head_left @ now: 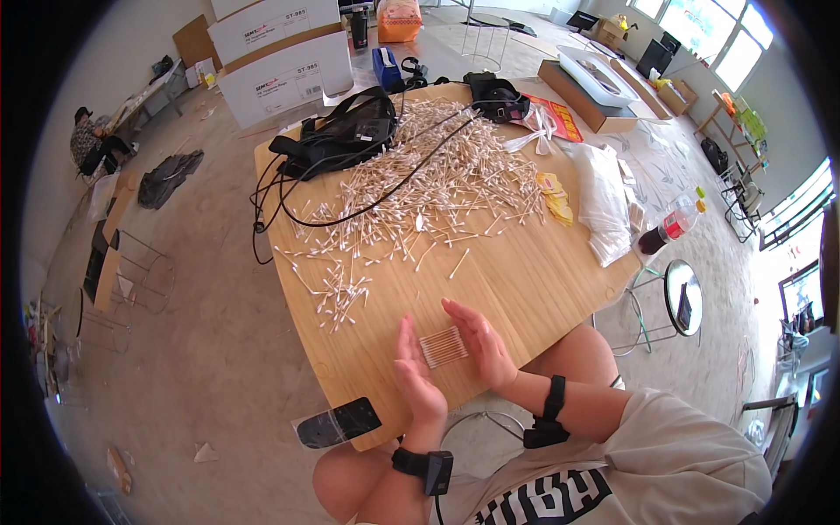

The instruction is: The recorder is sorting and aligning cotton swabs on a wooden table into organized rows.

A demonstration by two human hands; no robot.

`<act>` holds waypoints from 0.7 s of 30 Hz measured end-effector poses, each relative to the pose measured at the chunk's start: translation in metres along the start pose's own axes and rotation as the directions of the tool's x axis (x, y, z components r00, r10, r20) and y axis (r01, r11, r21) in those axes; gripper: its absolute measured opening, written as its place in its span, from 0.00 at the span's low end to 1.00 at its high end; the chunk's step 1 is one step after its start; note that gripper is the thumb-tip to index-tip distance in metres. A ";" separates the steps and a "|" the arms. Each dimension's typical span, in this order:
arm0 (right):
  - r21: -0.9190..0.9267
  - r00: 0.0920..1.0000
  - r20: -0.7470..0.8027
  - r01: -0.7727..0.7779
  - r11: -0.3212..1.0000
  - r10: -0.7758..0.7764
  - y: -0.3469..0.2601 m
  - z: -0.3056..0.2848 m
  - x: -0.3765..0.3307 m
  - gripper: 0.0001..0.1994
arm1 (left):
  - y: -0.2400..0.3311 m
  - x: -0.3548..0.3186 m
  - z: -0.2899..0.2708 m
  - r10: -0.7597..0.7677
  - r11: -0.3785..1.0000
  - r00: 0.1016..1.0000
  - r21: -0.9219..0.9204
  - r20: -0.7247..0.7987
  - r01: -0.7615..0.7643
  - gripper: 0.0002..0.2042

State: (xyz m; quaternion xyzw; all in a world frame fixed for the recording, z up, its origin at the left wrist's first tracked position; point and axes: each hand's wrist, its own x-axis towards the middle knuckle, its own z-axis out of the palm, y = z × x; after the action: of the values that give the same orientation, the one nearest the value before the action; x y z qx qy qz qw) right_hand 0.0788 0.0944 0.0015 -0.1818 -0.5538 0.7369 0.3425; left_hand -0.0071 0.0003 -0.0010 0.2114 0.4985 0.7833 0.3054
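Note:
A neat row of cotton swabs (444, 347) lies side by side near the table's front edge. My left hand (417, 374) stands on edge at the row's left end, fingers straight and held out. At the right end, my right hand (483, 345) stands the same way, palm facing in. The swabs' tips sit close to both palms; whether they touch I cannot tell. Neither hand grips anything. Beyond my hands, a big loose heap of cotton swabs (446, 166) spreads over the far half of the wooden table (525, 280), with a smaller scatter (343, 296) at the left.
A black bag (350, 131) and dark cables lie on the heap. Along the right side are yellow packets (554, 199), white plastic bags (602, 201) and a bottle of dark drink (672, 229). A phone (339, 423) rests at the near left corner. Round stools stand about the table.

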 end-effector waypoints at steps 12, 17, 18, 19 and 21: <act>0.028 1.000 -0.031 0.003 1.000 -0.002 0.008 0.011 0.006 0.31 | -0.001 -0.003 0.006 0.048 0.999 0.995 0.001 -0.091 -0.048 0.39; 0.047 0.999 0.001 -0.033 0.998 0.033 0.007 0.004 0.011 0.31 | -0.005 -0.005 0.009 0.067 0.998 0.992 0.005 -0.105 -0.067 0.39; 0.004 0.997 0.032 -0.063 0.998 0.063 0.005 0.001 0.013 0.30 | -0.005 -0.005 0.009 0.074 0.997 0.990 0.004 -0.119 -0.074 0.39; -0.040 0.994 0.061 -0.092 0.995 0.095 0.002 -0.003 0.016 0.30 | -0.004 -0.005 0.009 0.080 0.997 0.988 0.003 -0.133 -0.080 0.39; -0.412 0.986 0.133 -0.035 0.911 0.098 -0.018 -0.006 0.023 0.29 | -0.003 -0.005 0.007 0.069 0.996 0.984 -0.043 -0.167 -0.077 0.39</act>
State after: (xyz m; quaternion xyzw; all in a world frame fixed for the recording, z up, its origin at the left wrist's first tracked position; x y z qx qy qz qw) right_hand 0.0721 0.1175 0.0192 -0.2117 -0.7131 0.6280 0.2286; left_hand 0.0011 0.0022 -0.0006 0.1563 0.4945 0.8208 0.2393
